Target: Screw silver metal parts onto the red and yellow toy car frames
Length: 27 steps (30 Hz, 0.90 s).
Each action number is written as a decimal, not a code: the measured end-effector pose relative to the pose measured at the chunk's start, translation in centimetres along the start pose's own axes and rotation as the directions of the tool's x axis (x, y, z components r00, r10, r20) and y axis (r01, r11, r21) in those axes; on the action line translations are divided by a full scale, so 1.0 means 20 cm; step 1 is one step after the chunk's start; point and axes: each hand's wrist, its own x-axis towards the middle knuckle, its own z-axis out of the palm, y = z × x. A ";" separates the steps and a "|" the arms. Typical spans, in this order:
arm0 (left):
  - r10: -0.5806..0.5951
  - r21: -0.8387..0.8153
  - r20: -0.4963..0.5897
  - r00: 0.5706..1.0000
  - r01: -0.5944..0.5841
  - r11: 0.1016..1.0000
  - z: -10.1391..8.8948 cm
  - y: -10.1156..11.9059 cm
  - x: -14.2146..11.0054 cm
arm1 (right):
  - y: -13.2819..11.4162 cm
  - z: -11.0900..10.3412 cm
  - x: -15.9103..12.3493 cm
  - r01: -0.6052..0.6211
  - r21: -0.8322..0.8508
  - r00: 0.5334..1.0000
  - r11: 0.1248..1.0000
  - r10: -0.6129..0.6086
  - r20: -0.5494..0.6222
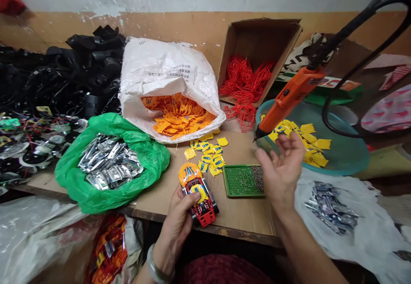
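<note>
My left hand [178, 228] is shut around a small toy race car [199, 202] with a red frame, a yellow insert and an orange shell, just above the wooden table [239, 220]. My right hand [280, 170] is raised with its fingers apart and curled, and nothing shows in it. Its fingertips are just above a green tray of tiny screws [244, 181]. The tip of a hanging orange electric screwdriver [289, 100] points down close to those fingers. Loose yellow plastic pieces [207, 158] lie on the table beyond the car.
A white sack of orange parts [170, 66] and a cardboard box of red plastic frames [247, 83] stand at the back. A green bag of silver packets [109, 164] sits left, beside black and mixed parts [67, 78]. Right lies a teal basin of yellow pieces [340, 155].
</note>
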 end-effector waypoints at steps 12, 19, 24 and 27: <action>-0.096 -0.008 0.008 0.995 0.096 0.995 -0.01 -0.04 -0.03 | -0.12 -0.02 0.22 0.083 -0.242 0.990 0.967 -0.053 0.129; -0.099 0.067 0.018 0.995 0.098 0.993 0.00 -0.04 -0.01 | -0.20 -0.15 0.16 -0.047 -0.052 0.962 0.998 0.059 0.268; -0.082 0.071 0.012 0.997 0.081 0.994 0.01 -0.05 0.00 | -0.13 -0.14 0.15 -0.025 0.110 0.995 0.994 0.014 0.099; -0.069 0.064 0.007 0.998 0.068 0.996 0.02 -0.06 0.01 | -0.15 -0.13 0.16 0.086 0.064 0.995 0.994 -0.088 0.039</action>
